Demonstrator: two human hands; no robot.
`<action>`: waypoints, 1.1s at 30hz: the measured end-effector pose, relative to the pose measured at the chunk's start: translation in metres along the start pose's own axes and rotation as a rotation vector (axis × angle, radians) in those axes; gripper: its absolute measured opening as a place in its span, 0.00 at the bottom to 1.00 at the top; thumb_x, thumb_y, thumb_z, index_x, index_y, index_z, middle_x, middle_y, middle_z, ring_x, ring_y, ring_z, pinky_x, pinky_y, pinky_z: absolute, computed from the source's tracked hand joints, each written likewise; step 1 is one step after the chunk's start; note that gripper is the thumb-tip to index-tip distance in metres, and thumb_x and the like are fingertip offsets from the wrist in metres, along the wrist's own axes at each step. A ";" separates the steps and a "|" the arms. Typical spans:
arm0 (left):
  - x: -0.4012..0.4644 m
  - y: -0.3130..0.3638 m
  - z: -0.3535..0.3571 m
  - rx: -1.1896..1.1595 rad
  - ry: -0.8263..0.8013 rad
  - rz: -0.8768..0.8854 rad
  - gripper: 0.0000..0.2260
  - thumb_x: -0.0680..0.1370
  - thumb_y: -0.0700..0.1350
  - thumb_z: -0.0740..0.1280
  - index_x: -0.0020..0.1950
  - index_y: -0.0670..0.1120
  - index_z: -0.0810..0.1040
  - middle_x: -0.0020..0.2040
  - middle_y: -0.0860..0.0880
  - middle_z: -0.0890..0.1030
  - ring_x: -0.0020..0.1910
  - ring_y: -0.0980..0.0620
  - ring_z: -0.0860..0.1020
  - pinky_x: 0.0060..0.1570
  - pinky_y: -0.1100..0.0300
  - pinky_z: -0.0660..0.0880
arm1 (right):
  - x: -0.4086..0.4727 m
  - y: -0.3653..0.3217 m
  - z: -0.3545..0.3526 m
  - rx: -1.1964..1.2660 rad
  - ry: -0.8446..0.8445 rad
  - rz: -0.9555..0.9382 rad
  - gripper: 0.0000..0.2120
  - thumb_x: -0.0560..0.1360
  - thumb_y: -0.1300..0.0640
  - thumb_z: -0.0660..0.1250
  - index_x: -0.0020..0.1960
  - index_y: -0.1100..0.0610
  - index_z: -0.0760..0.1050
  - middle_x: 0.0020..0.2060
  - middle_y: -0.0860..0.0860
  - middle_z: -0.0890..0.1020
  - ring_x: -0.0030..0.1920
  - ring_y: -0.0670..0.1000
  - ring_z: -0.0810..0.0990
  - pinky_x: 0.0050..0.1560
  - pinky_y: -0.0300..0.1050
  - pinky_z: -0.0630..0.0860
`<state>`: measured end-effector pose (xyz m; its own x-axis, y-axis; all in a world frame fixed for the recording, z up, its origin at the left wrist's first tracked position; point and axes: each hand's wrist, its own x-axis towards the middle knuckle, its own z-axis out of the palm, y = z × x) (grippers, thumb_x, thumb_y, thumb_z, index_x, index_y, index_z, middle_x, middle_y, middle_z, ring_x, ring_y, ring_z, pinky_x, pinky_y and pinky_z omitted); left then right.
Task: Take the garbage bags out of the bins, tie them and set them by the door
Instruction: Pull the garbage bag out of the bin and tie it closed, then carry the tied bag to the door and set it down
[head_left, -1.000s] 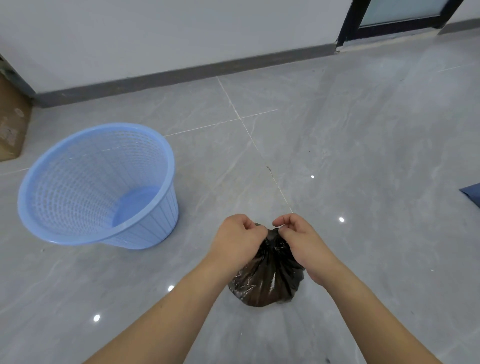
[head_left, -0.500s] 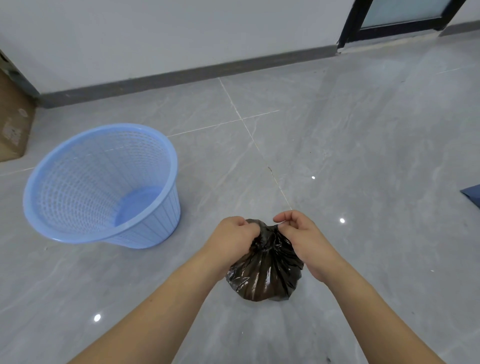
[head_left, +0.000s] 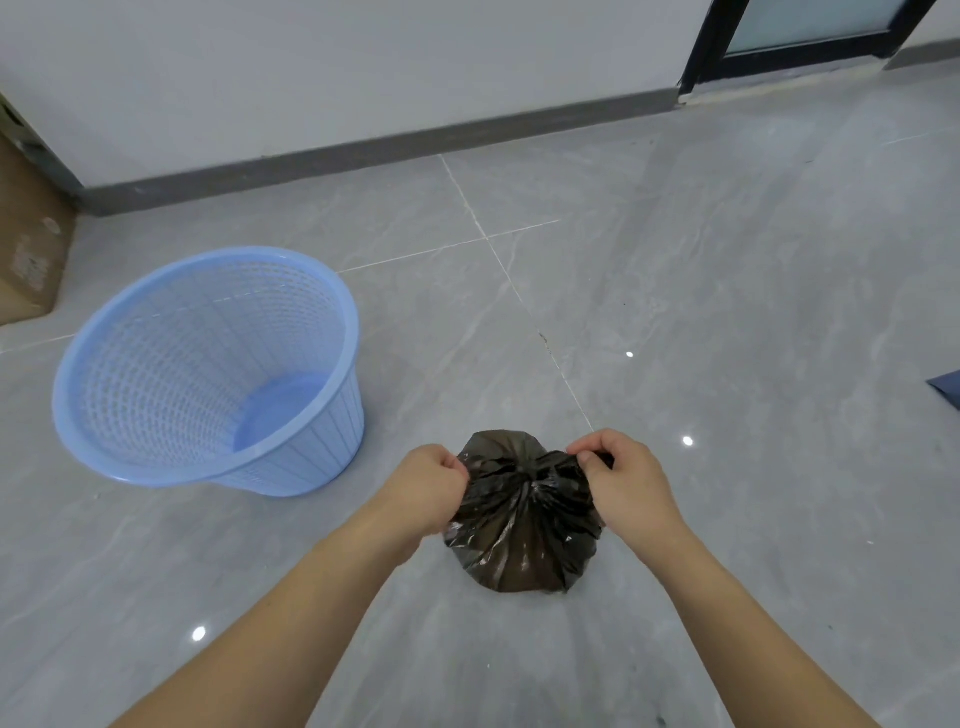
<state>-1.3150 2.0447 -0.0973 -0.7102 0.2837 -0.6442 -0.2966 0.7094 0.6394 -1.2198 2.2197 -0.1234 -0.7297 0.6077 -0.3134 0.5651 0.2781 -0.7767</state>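
A small black garbage bag (head_left: 524, 525) sits on the grey floor tiles in front of me, its top gathered into folds. My left hand (head_left: 426, 493) grips the bag's top edge on the left side. My right hand (head_left: 623, 483) pinches the top edge on the right side. The plastic is stretched between the two hands. A light blue mesh bin (head_left: 208, 374) stands to the left with no bag in it. A dark-framed door (head_left: 800, 36) is at the top right by the wall.
A cardboard box (head_left: 28, 244) leans at the far left by the wall. A dark blue object (head_left: 948, 387) pokes in at the right edge. Grey floor tiles (head_left: 727, 260) stretch between the bag and the door.
My hands have pulled apart, one to each side, spreading the bag's gathered top wider. The bag stays on the floor and the bin has not moved.
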 end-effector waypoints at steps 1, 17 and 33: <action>0.002 -0.006 0.000 0.015 0.019 -0.005 0.08 0.78 0.37 0.58 0.44 0.45 0.75 0.37 0.46 0.74 0.34 0.50 0.70 0.32 0.60 0.68 | -0.002 0.004 0.003 -0.026 0.003 -0.005 0.11 0.78 0.61 0.61 0.46 0.49 0.80 0.43 0.44 0.82 0.46 0.46 0.80 0.50 0.48 0.79; 0.033 -0.035 0.035 -0.519 -0.144 -0.175 0.29 0.70 0.68 0.65 0.69 0.62 0.68 0.62 0.54 0.78 0.56 0.48 0.80 0.57 0.42 0.76 | 0.008 0.043 0.038 0.580 -0.019 0.452 0.25 0.78 0.39 0.56 0.72 0.48 0.65 0.65 0.48 0.75 0.64 0.51 0.75 0.63 0.52 0.72; 0.005 0.064 0.003 -0.488 -0.275 -0.040 0.25 0.73 0.65 0.61 0.63 0.52 0.77 0.58 0.48 0.83 0.55 0.47 0.82 0.58 0.46 0.77 | -0.007 -0.057 -0.015 0.736 0.076 0.626 0.26 0.70 0.38 0.57 0.60 0.53 0.76 0.54 0.55 0.83 0.52 0.59 0.83 0.55 0.60 0.78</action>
<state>-1.3350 2.0934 -0.0610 -0.5188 0.4669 -0.7162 -0.6275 0.3609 0.6899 -1.2410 2.2108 -0.0686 -0.3367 0.5410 -0.7707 0.4419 -0.6319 -0.6367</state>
